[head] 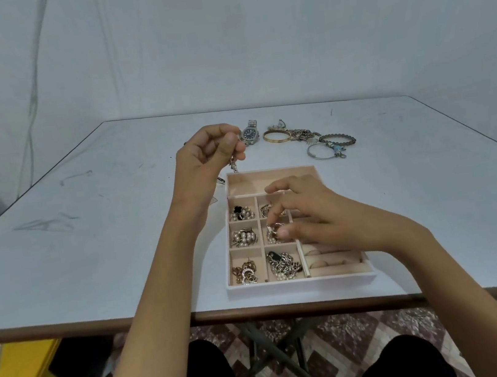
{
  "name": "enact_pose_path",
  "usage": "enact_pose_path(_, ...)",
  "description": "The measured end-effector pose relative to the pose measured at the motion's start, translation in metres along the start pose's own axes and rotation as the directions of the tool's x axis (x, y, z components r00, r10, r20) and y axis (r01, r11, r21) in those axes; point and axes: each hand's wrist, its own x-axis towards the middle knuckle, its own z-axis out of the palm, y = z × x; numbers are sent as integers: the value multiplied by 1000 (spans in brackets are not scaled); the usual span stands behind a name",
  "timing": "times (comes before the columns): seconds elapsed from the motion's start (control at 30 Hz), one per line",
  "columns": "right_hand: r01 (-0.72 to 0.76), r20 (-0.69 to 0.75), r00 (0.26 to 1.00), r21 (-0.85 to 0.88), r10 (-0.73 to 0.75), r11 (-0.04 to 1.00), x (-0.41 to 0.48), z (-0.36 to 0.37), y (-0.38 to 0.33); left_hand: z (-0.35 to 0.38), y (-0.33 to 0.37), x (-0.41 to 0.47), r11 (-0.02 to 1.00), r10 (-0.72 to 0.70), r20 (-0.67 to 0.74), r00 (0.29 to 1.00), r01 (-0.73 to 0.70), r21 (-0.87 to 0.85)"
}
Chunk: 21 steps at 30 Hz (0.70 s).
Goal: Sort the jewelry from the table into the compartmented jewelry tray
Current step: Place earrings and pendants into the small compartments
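The table bears the jewelry tray, watch and gold bangle.

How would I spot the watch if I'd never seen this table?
On the pale table, past the far side of the jewelry tray, loose pieces lie in a row. The watch is leftmost, beside the raised left hand that pinches a dangling piece. Only it has a dark round face on a silvery band; its neighbour is a gold bangle.

Bare room runs along the left and right edges of the pale grey table. Toward the far edge a steel wristwatch, gold bangle and tangled metal bracelets obstruct; a pale pink compartmented tray occupies the near edge.
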Motion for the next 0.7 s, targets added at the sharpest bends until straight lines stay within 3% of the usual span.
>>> enact_pose_path(0.27,-94,-37,995,-37,93,995,4,6,-10,-2,-4,0,1000,-22,11,1000,21,4)
enact_pose_path(0.53,-119,-54,991,105,125,987,3,4,-7,-3,-5,0,1000,-23,18,1000,23,2)
enact_pose_path(0.63,-78,-134,984,289,121,954,-3,3,-6,-4,-5,0,1000,-14,24,1000,14,-8)
enact_pose_path(0.7,-57,-247,960,303,136,951,-10,1,0,-4,-5,-1,1000,-10,25,1000,11,-11)
